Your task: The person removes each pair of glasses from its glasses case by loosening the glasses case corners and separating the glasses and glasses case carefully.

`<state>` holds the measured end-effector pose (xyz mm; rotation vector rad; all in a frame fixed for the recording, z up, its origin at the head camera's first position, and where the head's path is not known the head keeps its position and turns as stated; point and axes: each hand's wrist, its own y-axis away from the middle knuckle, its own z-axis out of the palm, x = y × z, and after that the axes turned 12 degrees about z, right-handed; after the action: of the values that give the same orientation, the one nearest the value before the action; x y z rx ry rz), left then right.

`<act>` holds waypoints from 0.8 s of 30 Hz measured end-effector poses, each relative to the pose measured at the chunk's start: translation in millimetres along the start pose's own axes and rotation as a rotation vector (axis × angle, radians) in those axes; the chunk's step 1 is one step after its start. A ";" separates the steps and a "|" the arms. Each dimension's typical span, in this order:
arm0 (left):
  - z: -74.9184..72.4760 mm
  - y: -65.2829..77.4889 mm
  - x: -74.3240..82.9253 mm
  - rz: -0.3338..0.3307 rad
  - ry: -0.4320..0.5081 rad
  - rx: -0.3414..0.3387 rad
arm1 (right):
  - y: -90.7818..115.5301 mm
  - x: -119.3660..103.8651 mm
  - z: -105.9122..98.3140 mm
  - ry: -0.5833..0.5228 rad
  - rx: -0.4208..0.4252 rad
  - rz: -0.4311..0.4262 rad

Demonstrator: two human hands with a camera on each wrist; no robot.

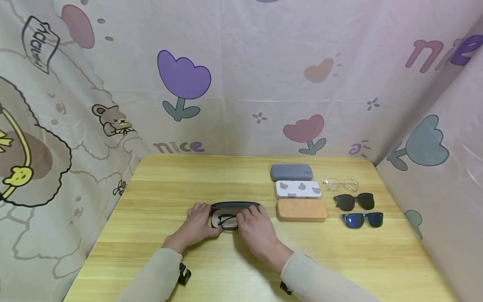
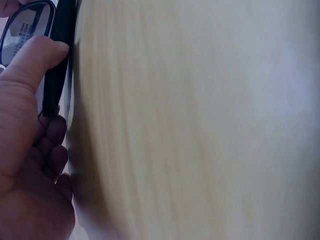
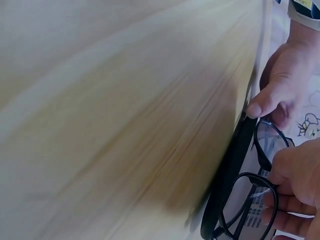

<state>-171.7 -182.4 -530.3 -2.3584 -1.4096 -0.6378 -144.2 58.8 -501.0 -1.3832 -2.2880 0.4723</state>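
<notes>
A dark glasses case (image 1: pixel 235 205) stands with its lid raised near the middle of the table, its pale lining showing. My left hand (image 1: pixel 198 222) grips the case's left end, the thumb pressed over the black front rim (image 2: pixel 62 30) in the left wrist view. Black-framed eyeglasses (image 3: pixel 249 176) are at the case's opening, lenses toward the front. With thumb and fingers, my right hand (image 1: pixel 256 230) pinches them around the middle of the frame. Part of the frame and the case's right end are hidden behind that hand.
Right of the case lie a grey-blue case (image 1: pixel 292 172), a white bear-print case (image 1: pixel 298 189) and an orange case (image 1: pixel 302 210). Farther right are clear glasses (image 1: pixel 341 184), black sunglasses (image 1: pixel 354 202) and blue-lensed sunglasses (image 1: pixel 362 219). Printed cloth (image 1: pixel 241 75) hangs around the table.
</notes>
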 end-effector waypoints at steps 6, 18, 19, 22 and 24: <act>-1.8 0.3 0.8 -0.005 0.009 -0.017 | 5.9 12.3 -6.1 0.011 -0.060 -0.013; -2.2 0.1 0.4 -0.023 0.036 -0.021 | 22.7 46.4 -15.5 -0.013 -0.093 -0.010; -2.0 0.1 0.1 -0.024 0.038 -0.020 | 24.3 49.7 -15.5 -0.016 -0.096 -0.006; -1.7 -0.2 -0.5 -0.015 0.035 -0.018 | 29.7 59.8 -16.5 -0.020 -0.110 0.000; -1.6 -0.5 -0.5 -0.007 0.040 -0.014 | 34.0 66.7 -17.6 -0.025 -0.120 0.006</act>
<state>-172.7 -183.3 -529.2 -2.3391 -1.4014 -0.6952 -137.3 134.7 -490.7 -1.4478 -2.3670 0.3612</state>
